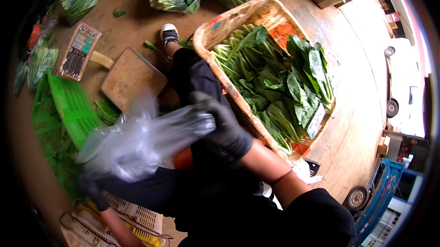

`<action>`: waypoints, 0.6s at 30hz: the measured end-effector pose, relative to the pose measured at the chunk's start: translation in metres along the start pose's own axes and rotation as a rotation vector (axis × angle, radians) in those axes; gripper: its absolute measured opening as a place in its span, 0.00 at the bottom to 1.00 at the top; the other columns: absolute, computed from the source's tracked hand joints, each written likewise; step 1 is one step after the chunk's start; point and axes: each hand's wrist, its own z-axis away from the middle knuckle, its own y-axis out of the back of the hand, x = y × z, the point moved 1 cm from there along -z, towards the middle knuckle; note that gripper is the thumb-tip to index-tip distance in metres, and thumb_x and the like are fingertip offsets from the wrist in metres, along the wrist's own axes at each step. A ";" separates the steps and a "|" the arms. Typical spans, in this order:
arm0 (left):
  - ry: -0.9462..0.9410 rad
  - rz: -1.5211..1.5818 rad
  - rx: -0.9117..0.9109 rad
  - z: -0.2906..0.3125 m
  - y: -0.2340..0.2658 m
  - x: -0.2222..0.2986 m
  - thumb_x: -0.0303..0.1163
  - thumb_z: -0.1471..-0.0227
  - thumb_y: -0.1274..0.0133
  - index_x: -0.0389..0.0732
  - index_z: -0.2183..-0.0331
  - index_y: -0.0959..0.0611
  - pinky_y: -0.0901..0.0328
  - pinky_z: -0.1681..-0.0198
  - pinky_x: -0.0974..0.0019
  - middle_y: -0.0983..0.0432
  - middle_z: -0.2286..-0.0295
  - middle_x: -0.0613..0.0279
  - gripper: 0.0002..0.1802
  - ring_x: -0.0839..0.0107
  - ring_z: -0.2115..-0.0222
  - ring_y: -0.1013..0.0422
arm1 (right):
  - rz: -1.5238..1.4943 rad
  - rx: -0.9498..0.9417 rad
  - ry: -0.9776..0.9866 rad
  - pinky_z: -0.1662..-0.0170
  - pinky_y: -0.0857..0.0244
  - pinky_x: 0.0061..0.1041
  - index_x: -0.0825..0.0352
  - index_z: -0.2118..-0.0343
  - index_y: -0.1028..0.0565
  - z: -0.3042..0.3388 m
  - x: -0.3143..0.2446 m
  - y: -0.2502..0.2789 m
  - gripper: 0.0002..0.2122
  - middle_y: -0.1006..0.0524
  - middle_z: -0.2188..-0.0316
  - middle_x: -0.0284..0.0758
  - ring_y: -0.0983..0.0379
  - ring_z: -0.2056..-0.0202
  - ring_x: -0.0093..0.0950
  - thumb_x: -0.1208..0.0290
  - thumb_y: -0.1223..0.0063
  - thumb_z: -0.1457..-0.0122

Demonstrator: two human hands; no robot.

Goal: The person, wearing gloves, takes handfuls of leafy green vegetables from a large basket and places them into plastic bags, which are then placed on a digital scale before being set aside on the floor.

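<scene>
A clear, crumpled plastic bag (130, 144) slants leftward from the right grip (221, 122).

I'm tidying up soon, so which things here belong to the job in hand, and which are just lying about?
Likely in use:
- clear plastic bag, in the right hand
- leafy greens in the stained tub
- perhaps the platform scale

Seemingly just lying about:
- leaf scrap on the floor
- blue truck, standing apart

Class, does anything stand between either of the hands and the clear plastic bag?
Nothing visible does. The right hand grips one end of the plastic bag; the left hand is by its other end, too blurred to tell whether it touches.
</scene>
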 end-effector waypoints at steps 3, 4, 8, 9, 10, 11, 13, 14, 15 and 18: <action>-0.097 -0.673 0.146 -0.037 0.013 0.034 0.29 0.55 0.44 0.35 0.54 0.32 0.40 0.54 0.64 0.35 0.55 0.55 0.25 0.65 0.56 0.38 | 0.360 -0.147 -0.111 0.77 0.43 0.14 0.60 0.77 0.39 0.043 -0.031 0.024 0.09 0.38 0.83 0.23 0.41 0.82 0.13 0.77 0.50 0.50; -0.153 -0.733 0.131 -0.038 -0.004 0.067 0.28 0.57 0.43 0.36 0.51 0.35 0.42 0.52 0.62 0.38 0.53 0.54 0.30 0.64 0.54 0.40 | 0.323 -0.114 -0.092 0.77 0.46 0.11 0.60 0.76 0.38 0.051 -0.039 0.009 0.09 0.38 0.83 0.22 0.41 0.82 0.12 0.77 0.48 0.51; -0.442 -0.675 -0.223 0.011 -0.119 0.235 0.28 0.63 0.38 0.38 0.42 0.45 0.48 0.43 0.55 0.48 0.43 0.51 0.49 0.56 0.44 0.47 | 0.360 -0.171 0.062 0.68 0.38 0.13 0.65 0.64 0.34 0.035 -0.042 0.021 0.10 0.30 0.77 0.27 0.32 0.72 0.15 0.72 0.47 0.47; -0.651 -0.591 -0.249 0.018 -0.148 0.255 0.31 0.65 0.37 0.38 0.42 0.45 0.51 0.41 0.54 0.46 0.44 0.48 0.51 0.50 0.43 0.49 | 0.422 -0.217 0.052 0.67 0.38 0.13 0.67 0.58 0.33 0.028 -0.029 0.007 0.14 0.30 0.76 0.27 0.31 0.71 0.15 0.71 0.47 0.46; -0.672 -0.649 -0.403 0.021 -0.169 0.259 0.25 0.66 0.39 0.37 0.42 0.45 0.52 0.41 0.55 0.45 0.44 0.50 0.49 0.52 0.42 0.49 | 0.449 -0.286 -0.001 0.66 0.38 0.15 0.69 0.50 0.36 0.025 -0.022 -0.001 0.22 0.29 0.74 0.29 0.31 0.71 0.16 0.70 0.46 0.46; -0.776 -0.479 -0.494 0.018 -0.197 0.277 0.23 0.60 0.44 0.36 0.46 0.37 0.46 0.45 0.57 0.35 0.50 0.49 0.37 0.56 0.48 0.40 | 0.438 -0.442 -0.029 0.65 0.38 0.15 0.70 0.47 0.39 0.018 -0.017 0.001 0.25 0.28 0.73 0.31 0.30 0.70 0.17 0.70 0.45 0.46; -0.547 -0.480 -0.692 -0.002 -0.218 0.285 0.25 0.52 0.49 0.35 0.56 0.26 0.37 0.57 0.58 0.27 0.63 0.45 0.18 0.52 0.60 0.31 | 0.368 -0.491 -0.051 0.62 0.38 0.17 0.70 0.43 0.42 0.019 -0.040 -0.011 0.28 0.28 0.70 0.33 0.30 0.66 0.19 0.72 0.46 0.46; -0.467 -0.424 -0.601 -0.008 -0.217 0.282 0.25 0.49 0.53 0.34 0.60 0.25 0.36 0.61 0.59 0.27 0.67 0.46 0.13 0.53 0.64 0.30 | 0.475 -0.401 0.013 0.60 0.37 0.19 0.70 0.43 0.44 0.018 -0.058 -0.005 0.30 0.28 0.69 0.33 0.30 0.65 0.20 0.72 0.45 0.47; -0.393 -0.363 -0.526 -0.012 -0.216 0.275 0.26 0.46 0.56 0.32 0.64 0.23 0.36 0.65 0.60 0.26 0.70 0.46 0.10 0.54 0.69 0.29 | 0.580 -0.293 0.084 0.57 0.37 0.21 0.71 0.42 0.46 0.017 -0.077 0.005 0.32 0.28 0.67 0.33 0.31 0.63 0.20 0.71 0.44 0.48; -0.425 -0.316 -0.438 -0.040 -0.205 0.233 0.27 0.44 0.58 0.32 0.66 0.25 0.37 0.65 0.62 0.27 0.71 0.50 0.09 0.58 0.70 0.30 | 1.126 -0.086 0.239 0.52 0.37 0.25 0.69 0.43 0.43 0.032 -0.109 0.073 0.27 0.27 0.60 0.38 0.31 0.57 0.26 0.73 0.47 0.45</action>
